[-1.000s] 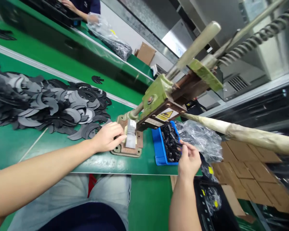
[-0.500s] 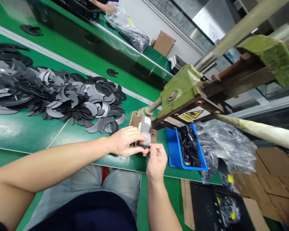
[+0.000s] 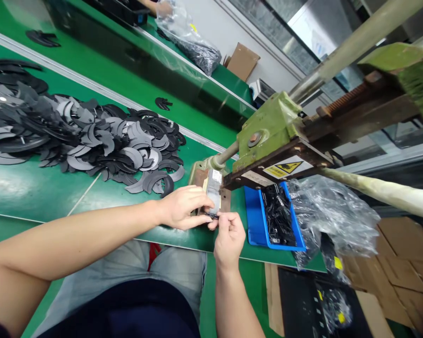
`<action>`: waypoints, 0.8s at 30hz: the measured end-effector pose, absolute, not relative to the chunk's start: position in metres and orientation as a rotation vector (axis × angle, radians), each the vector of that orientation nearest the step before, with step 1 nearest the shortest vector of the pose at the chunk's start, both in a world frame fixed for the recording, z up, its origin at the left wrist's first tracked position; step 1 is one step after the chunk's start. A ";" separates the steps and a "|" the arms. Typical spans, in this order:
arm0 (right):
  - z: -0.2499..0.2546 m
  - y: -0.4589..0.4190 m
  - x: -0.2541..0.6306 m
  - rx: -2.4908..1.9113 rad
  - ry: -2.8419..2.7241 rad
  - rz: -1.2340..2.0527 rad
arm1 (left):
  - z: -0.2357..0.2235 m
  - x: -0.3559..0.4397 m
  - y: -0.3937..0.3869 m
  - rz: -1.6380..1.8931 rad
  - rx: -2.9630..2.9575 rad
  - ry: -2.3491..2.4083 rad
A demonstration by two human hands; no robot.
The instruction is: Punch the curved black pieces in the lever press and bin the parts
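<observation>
A small black plastic piece (image 3: 212,216) lies at the near end of a grey metal block (image 3: 214,188) at the foot of a green hand press (image 3: 268,134). My left hand (image 3: 184,206) comes in from the left, its thumb and fingers closing on the piece, with the fingers against the block. From the right, my right hand (image 3: 230,237) pinches the other end of the same piece between thumb and fingertips. My fingers hide much of the piece, so its full shape does not show.
A heap of curved dark grey and black parts (image 3: 91,136) covers the bench's left side. Right of the press stands a blue bin (image 3: 251,230) of small black pieces, beside clear plastic bags (image 3: 331,211). Cardboard boxes (image 3: 398,263) stand lower right. Another person's arm (image 3: 151,5) shows at the top.
The view has shifted slightly. Both hands stay at the near end of the block, with only a tiny movement of the fingers at the black piece.
</observation>
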State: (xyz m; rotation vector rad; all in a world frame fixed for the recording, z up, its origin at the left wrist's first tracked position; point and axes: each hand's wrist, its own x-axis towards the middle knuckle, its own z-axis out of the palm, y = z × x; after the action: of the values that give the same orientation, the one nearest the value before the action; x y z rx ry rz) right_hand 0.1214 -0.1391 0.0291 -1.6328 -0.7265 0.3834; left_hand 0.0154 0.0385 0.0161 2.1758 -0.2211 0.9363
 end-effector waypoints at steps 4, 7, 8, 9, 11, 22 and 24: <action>0.034 -0.140 0.118 -1.630 -0.742 0.326 | 0.014 0.016 0.036 0.929 2.141 -0.174; 0.035 -0.142 0.116 -1.620 -0.746 0.286 | 0.014 0.016 0.035 0.947 2.090 -0.136; 0.036 -0.142 0.116 -1.618 -0.748 0.279 | 0.014 0.016 0.035 0.949 2.069 -0.130; 0.036 -0.143 0.115 -1.616 -0.751 0.275 | 0.015 0.016 0.035 0.943 2.053 -0.131; 0.037 -0.144 0.114 -1.617 -0.770 0.265 | 0.017 0.016 0.035 0.911 2.047 -0.152; 0.017 -0.166 0.118 -1.584 -1.051 0.093 | 0.016 0.018 0.027 0.981 2.073 -0.318; 0.013 -0.170 0.119 -1.571 -1.061 0.101 | 0.016 0.018 0.027 0.958 2.084 -0.337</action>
State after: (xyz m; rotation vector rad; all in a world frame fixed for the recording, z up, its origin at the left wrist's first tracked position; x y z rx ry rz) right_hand 0.1188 -0.1704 0.0135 -1.5713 -1.0606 0.1010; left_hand 0.0182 0.0270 0.0159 2.0842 -0.3366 0.9584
